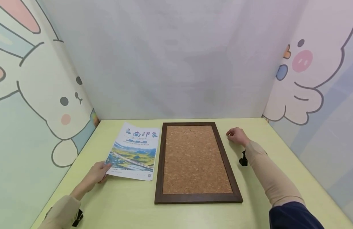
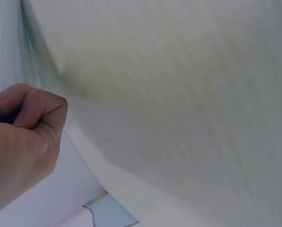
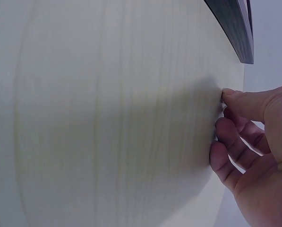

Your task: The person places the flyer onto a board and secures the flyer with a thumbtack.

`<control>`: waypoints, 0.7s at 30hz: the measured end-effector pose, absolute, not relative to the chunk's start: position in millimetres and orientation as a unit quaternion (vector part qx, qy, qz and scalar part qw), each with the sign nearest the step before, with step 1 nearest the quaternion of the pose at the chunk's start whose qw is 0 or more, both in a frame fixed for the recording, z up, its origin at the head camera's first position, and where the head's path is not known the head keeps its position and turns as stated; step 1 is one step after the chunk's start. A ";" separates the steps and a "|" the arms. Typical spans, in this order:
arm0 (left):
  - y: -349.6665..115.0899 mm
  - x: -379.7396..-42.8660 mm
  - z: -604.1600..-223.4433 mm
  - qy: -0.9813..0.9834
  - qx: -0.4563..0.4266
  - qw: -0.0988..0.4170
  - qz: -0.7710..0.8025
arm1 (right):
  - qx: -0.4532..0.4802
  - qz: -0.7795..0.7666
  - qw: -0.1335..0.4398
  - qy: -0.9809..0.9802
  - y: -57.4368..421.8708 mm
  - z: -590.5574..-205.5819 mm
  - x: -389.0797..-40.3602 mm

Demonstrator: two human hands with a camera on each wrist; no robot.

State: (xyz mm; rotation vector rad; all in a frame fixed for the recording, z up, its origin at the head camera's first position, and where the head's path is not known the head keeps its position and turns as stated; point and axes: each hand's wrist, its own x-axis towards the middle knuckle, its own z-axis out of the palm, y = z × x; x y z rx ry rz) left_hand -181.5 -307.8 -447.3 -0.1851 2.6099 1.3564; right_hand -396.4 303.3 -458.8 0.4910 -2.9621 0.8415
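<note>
My left hand (image 1: 97, 173) grips a printed paper poster (image 1: 133, 156) by its lower left corner, thumb on top. Blue lettering and a landscape picture fill its front, and it is tilted left of the corkboard. The brown-framed corkboard (image 1: 197, 159) lies flat in the middle of the table with bare cork. Beyond its right side, my right hand (image 1: 237, 136) reaches down with thumb and fingertips right at the tabletop. The right wrist view shows the fingers (image 3: 228, 135) bent and the thumb close to the index finger; I cannot tell whether something small is between them.
The pale yellow table (image 1: 125, 203) ends at a grey back curtain (image 1: 179, 63). Cartoon-printed side panels, one with a rabbit (image 1: 50, 95), stand along its left and right edges. A black wrist mount (image 1: 243, 159) hangs under the right forearm.
</note>
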 end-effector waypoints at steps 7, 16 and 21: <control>-303.6 -183.4 -446.9 0.861 -0.070 0.086 0.497 | 0.162 0.273 0.016 -0.948 304.0 -458.2 -396.1; -301.4 -187.2 -440.5 0.841 -0.068 0.069 0.532 | 0.158 0.273 0.016 -0.949 303.5 -457.9 -395.3; -294.7 -190.1 -436.9 0.836 -0.053 0.050 0.544 | 0.158 0.271 0.018 -0.949 303.5 -457.6 -396.2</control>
